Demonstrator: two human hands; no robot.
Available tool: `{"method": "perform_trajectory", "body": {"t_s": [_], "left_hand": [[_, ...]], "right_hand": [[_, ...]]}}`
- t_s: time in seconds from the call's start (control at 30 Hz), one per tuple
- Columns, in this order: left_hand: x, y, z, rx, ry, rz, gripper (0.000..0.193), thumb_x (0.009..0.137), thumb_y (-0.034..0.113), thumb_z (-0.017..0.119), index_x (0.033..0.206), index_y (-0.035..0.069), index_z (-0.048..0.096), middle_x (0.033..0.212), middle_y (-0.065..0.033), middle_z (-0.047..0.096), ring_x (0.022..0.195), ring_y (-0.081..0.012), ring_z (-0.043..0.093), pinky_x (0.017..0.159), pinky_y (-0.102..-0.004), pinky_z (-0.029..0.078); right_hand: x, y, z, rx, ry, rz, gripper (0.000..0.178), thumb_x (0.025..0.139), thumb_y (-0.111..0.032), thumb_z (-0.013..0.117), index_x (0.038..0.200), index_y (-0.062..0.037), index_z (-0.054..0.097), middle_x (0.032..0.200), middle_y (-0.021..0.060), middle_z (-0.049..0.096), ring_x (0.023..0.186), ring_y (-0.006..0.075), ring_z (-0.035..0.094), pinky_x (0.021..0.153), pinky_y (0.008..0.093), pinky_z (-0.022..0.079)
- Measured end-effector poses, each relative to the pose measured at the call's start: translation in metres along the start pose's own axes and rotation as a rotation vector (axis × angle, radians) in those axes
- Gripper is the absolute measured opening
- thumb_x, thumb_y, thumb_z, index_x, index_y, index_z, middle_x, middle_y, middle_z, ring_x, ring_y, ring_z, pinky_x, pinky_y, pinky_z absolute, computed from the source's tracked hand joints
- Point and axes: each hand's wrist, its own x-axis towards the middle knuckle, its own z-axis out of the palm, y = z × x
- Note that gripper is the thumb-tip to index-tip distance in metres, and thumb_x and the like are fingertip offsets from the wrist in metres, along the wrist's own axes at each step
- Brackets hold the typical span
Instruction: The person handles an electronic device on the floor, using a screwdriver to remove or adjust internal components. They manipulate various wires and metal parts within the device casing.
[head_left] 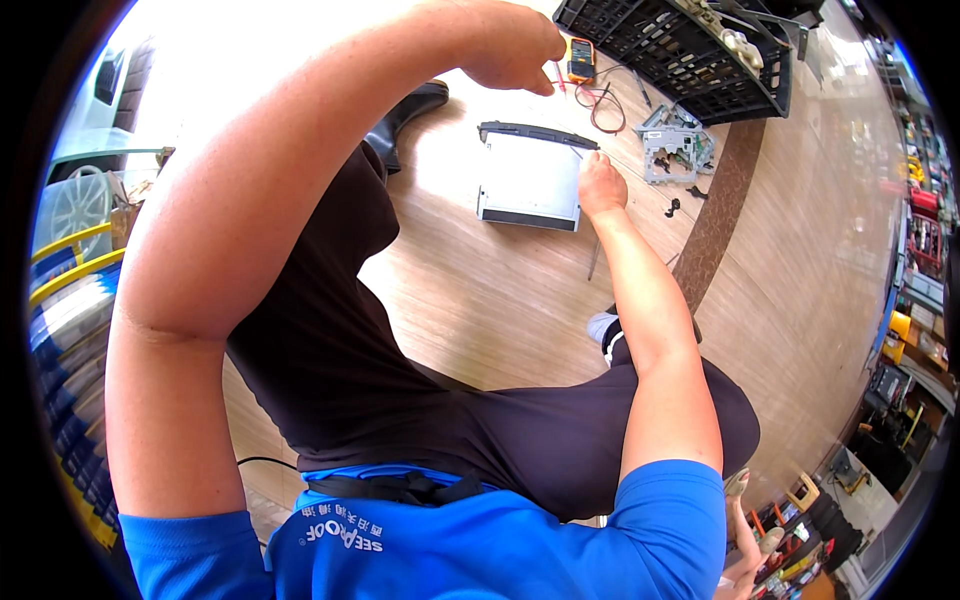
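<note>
On the floor before me lies a box-shaped electronic unit (530, 180) with a pale metal top and a black front panel (535, 132) on its far side. My right hand (603, 187) is closed at the unit's right edge, by the panel's end; what its fingers hold is hidden. A thin dark rod (595, 258) shows below that hand, and I cannot tell whether it is held. Farther off, my left hand (512, 52) reaches above the floor beside an orange and black multimeter (580, 60). Its thumb and fingers are apart, with nothing visible between them.
A black plastic crate (690, 60) stands at the far right, with parts on top. Near it lie a metal frame with circuit boards (675, 150), small black pieces (672, 207) and test leads (605, 108). Shelves (915, 330) line the right; another person's leg (740, 550) shows lower right.
</note>
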Motion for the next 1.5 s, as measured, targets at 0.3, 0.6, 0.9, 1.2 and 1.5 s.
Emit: {"method": "perform_trajectory", "body": {"t_s": [0.3, 0.6, 0.9, 1.2, 1.5], "left_hand": [[0.007, -0.002, 0.009, 0.027, -0.014, -0.051, 0.038, 0.085, 0.032, 0.066, 0.11, 0.004, 0.064, 0.1, -0.0205, 0.068, 0.097, -0.0384, 0.064, 0.085, -0.0474, 0.049], [0.003, 0.0, 0.002, 0.009, -0.027, 0.01, 0.035, 0.085, 0.031, 0.066, 0.107, 0.002, 0.064, 0.1, -0.0204, 0.067, 0.096, -0.0387, 0.063, 0.085, -0.0473, 0.049], [0.001, 0.002, -0.001, -0.018, -0.029, -0.012, 0.038, 0.085, 0.03, 0.066, 0.111, 0.003, 0.064, 0.101, -0.019, 0.068, 0.097, -0.0372, 0.064, 0.085, -0.0459, 0.049], [-0.002, -0.003, 0.002, -0.019, 0.007, 0.016, 0.037, 0.085, 0.029, 0.065, 0.111, 0.004, 0.065, 0.103, -0.0185, 0.068, 0.098, -0.0359, 0.064, 0.086, -0.045, 0.049], [0.006, -0.004, 0.004, 0.012, 0.0, 0.044, 0.038, 0.085, 0.031, 0.065, 0.11, 0.002, 0.066, 0.105, -0.0196, 0.068, 0.099, -0.0369, 0.063, 0.088, -0.0452, 0.049]], "right_hand": [[0.002, -0.005, 0.001, -0.003, 0.04, 0.015, 0.02, 0.092, -0.014, 0.042, 0.099, 0.0008, 0.054, 0.095, 0.0224, 0.064, 0.082, 0.0338, 0.069, 0.072, 0.0427, 0.057], [0.003, 0.005, 0.002, 0.049, 0.024, -0.031, 0.02, 0.093, -0.014, 0.04, 0.101, -0.0004, 0.052, 0.097, 0.0225, 0.064, 0.081, 0.0355, 0.069, 0.073, 0.045, 0.057], [0.002, 0.004, 0.007, 0.146, -0.012, 0.094, 0.023, 0.094, -0.02, 0.047, 0.105, -0.0009, 0.051, 0.105, 0.0225, 0.063, 0.089, 0.0364, 0.068, 0.077, 0.045, 0.056], [0.007, 0.009, 0.002, 0.425, 0.071, 0.165, 0.027, 0.095, -0.022, 0.049, 0.098, 0.0011, 0.063, 0.098, 0.0248, 0.067, 0.092, 0.0394, 0.065, 0.081, 0.0483, 0.051], [0.005, 0.035, 0.006, 0.475, 0.139, -0.072, 0.024, 0.088, -0.015, 0.055, 0.106, -0.0036, 0.066, 0.1, 0.0209, 0.068, 0.095, 0.0381, 0.065, 0.085, 0.0448, 0.051]]}}
